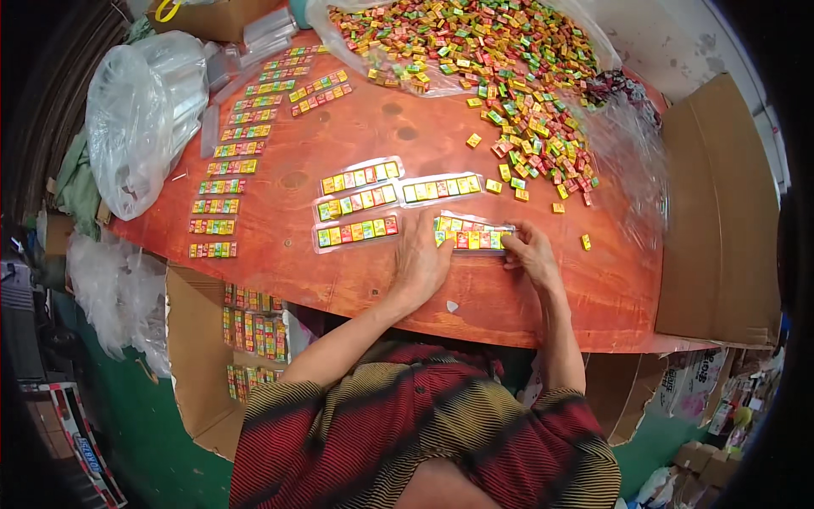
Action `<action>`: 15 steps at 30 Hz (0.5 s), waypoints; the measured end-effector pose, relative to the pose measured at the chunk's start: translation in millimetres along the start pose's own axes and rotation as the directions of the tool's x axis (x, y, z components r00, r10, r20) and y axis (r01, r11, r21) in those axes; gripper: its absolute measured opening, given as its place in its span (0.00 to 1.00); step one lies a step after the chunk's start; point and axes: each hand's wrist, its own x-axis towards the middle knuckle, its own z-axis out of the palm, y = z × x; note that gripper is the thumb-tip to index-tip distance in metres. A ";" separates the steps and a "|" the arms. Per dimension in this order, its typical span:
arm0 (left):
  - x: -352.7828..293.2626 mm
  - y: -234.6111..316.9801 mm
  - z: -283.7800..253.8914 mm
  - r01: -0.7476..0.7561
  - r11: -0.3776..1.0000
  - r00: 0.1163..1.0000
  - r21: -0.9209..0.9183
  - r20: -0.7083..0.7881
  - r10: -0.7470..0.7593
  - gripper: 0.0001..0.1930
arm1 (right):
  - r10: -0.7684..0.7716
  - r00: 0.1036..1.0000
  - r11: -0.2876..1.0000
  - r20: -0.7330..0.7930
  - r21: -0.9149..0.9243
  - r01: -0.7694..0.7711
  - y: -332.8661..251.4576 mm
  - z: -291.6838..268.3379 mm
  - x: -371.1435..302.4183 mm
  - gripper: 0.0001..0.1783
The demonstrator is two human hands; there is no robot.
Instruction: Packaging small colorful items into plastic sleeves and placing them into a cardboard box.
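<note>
A row of small red, yellow and green boxes (473, 240) lies between my two hands, in front of a second, partly covered row in a clear plastic tray. My left hand (421, 265) rests at the left end, its thumb against the front row and its fingers reaching along the tray's side. At the right end, my right hand (532, 254) pinches the row with bent thumb and fingers. Just left and behind lie several filled clear trays, including a near one (357, 232) and one to the back right (442, 188). Some fingertips are hidden.
A large heap of loose small boxes (475, 42) covers the far right. Finished rows (225, 186) line the left edge beside plastic bags (131, 119). A cardboard sheet (721, 212) stands at right; a carton (199, 339) with filled trays sits below left.
</note>
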 end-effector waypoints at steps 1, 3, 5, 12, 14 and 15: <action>1.5 -0.2 1.7 0.000 1.000 1.000 0.000 0.002 0.000 0.22 | -0.001 1.000 1.000 0.001 -0.012 0.001 -0.8 0.9 0.4 0.20; 6.5 0.8 7.8 0.056 0.998 0.997 -0.004 -0.057 -0.056 0.26 | -0.004 1.000 1.000 -0.008 -0.025 0.004 -2.2 -0.9 2.5 0.18; 7.4 -1.3 8.3 0.024 1.000 0.997 0.016 -0.068 -0.023 0.26 | 0.006 0.999 0.999 0.046 -0.041 -0.004 -1.8 -2.4 5.7 0.16; 20.1 -6.7 13.6 0.102 0.980 0.993 0.168 0.048 -0.112 0.30 | -0.014 1.000 0.999 0.003 -0.045 0.014 -4.9 -9.5 10.1 0.09; 25.0 -19.7 19.3 0.187 0.981 0.981 0.042 0.052 -0.189 0.29 | -0.009 0.999 1.000 0.031 -0.010 0.009 -8.7 -12.2 9.0 0.09; 25.9 -31.7 25.6 0.272 0.959 0.962 -0.083 0.063 -0.267 0.29 | -0.011 0.999 1.000 0.036 -0.011 0.012 -10.4 -12.5 9.5 0.09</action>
